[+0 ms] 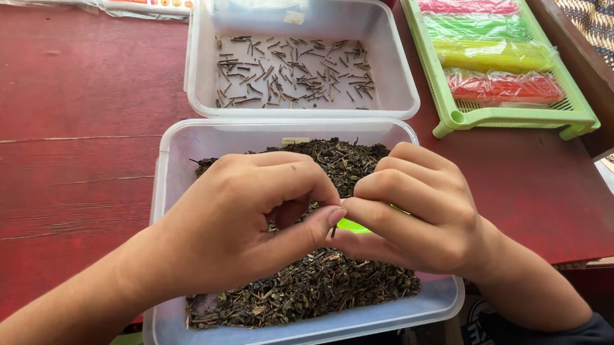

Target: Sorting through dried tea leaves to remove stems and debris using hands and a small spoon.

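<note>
Tubs [178, 159] of dried leaves rest on red wooden table [56, 138].

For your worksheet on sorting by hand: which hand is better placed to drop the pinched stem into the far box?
Probably the left hand: its thumb and forefinger pinch the small dark stem, while the right hand holds something green. The far box lies straight ahead.

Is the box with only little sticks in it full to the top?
No, the far box holds just a thin scatter of sticks on its bottom.
</note>
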